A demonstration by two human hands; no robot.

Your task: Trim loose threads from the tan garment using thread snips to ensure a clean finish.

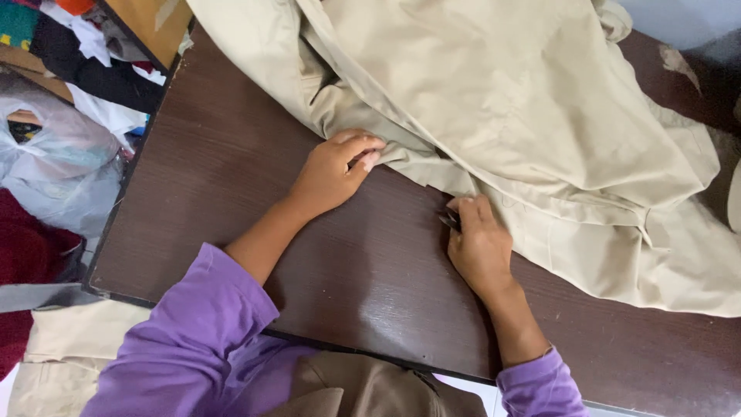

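**A:** Head view, looking straight down at your two hands on a dark brown desk (pixel 231 193). A large beige garment (pixel 540 131) covers the upper right of the desk, rumpled and draped toward the far edge. Your left hand (pixel 333 171) has its fingers curled over a folded edge of the cloth, pinning it to the desk. Your right hand (pixel 478 241) is closed around a small dark tool (pixel 450 220), just beside the same edge; only its tip shows, so I cannot tell what kind it is.

**B:** What could go wrong from where you are?

**A:** Mainly the tool. Its tip sits right where the fold meets the desk, and the layers there are bunched. If it is a cutting tool, you could catch a second layer underneath without seeing it.

**B:** And your left hand?

**A:** Your fingertips are on the same seam line, near the right hand though not touching it. If the tool slips along the fold toward them, they lie in its path.

**B:** Anything with the cloth itself?

**A:** Much of the garment is heaped away from you, some of it over the desk's far side. I judge that its weight could drag the edge out from under your left hand, since only the fingers hold it.

**B:** Around the desk?

**A:** A clear plastic bag (pixel 54 147) and piled clothes (pixel 93 62) lie at the left, well apart from your hands.
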